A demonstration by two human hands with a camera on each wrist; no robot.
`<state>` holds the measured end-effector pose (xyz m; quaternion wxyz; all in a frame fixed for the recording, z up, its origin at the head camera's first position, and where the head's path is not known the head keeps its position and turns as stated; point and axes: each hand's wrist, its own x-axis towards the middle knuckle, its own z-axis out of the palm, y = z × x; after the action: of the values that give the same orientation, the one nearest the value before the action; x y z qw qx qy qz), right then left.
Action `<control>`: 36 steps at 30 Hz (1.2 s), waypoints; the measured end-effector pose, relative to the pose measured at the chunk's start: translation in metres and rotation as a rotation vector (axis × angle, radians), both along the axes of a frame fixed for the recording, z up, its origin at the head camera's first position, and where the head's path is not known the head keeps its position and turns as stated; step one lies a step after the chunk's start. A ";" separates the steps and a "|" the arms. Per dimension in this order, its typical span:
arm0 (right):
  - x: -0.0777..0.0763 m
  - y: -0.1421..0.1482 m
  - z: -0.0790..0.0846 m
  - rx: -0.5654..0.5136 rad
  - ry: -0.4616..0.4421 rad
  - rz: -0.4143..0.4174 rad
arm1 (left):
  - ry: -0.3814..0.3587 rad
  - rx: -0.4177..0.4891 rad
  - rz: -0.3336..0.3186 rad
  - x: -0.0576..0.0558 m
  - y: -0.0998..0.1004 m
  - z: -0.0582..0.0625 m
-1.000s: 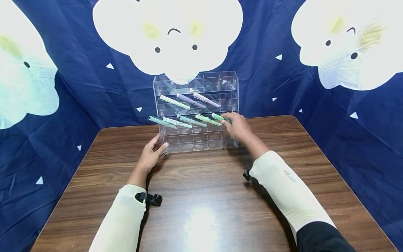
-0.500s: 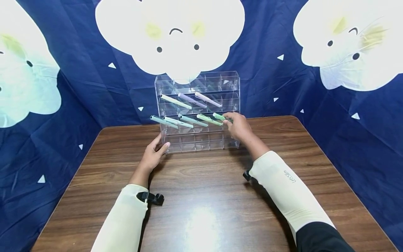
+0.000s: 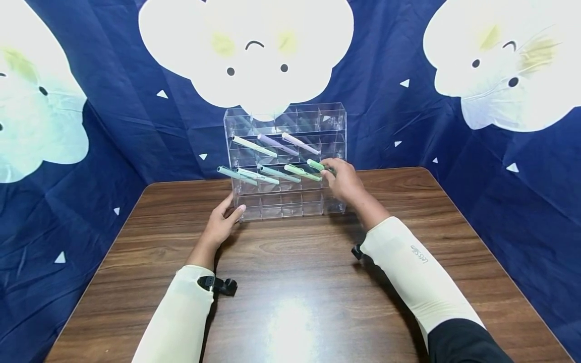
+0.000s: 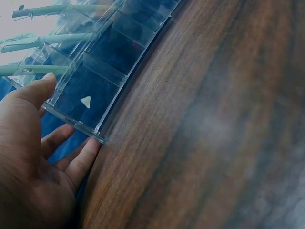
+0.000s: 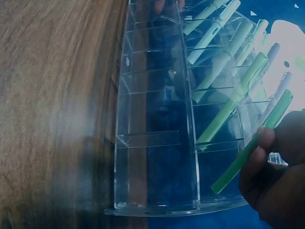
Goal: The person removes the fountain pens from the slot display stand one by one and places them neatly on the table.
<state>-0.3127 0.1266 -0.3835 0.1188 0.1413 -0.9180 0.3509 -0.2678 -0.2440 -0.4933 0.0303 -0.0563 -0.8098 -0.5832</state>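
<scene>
Wood tabletop, "LetsSlim" on sleeve, right grip around green pen, left grip wide against clear rack.

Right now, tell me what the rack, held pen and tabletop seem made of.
Rack: clear, glossy plastic, probably acrylic; backdrop shows through. Held pen: likely plastic; smooth-looking green surface. Tabletop: glossy wood or laminate; grain and glare show.

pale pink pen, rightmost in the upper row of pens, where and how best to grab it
Probably pinch the slim pale pink pen near its raised left end, coming from above right: it slants up leftward in the clear plastic rack, and the slim purple pen flanks it on the left.
</scene>
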 end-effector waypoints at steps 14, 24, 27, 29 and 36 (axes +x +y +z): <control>0.011 -0.001 0.021 -0.066 0.091 0.038 | -0.002 0.018 -0.007 0.000 -0.002 -0.003; 0.035 -0.010 0.031 -0.160 0.251 0.124 | 0.002 0.002 -0.002 0.000 0.000 -0.002; 0.042 -0.015 0.029 -0.220 0.290 0.157 | 0.005 0.016 0.000 0.000 0.000 -0.001; 0.046 -0.019 0.027 -0.267 0.282 0.185 | 0.010 0.018 0.002 0.001 0.000 0.000; 0.059 -0.034 0.018 -0.397 0.124 0.299 | 0.000 0.027 -0.002 0.001 -0.001 -0.001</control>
<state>-0.2535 0.0926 -0.3651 0.1469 0.2707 -0.7909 0.5288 -0.2664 -0.2453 -0.4948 0.0308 -0.0567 -0.8019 -0.5940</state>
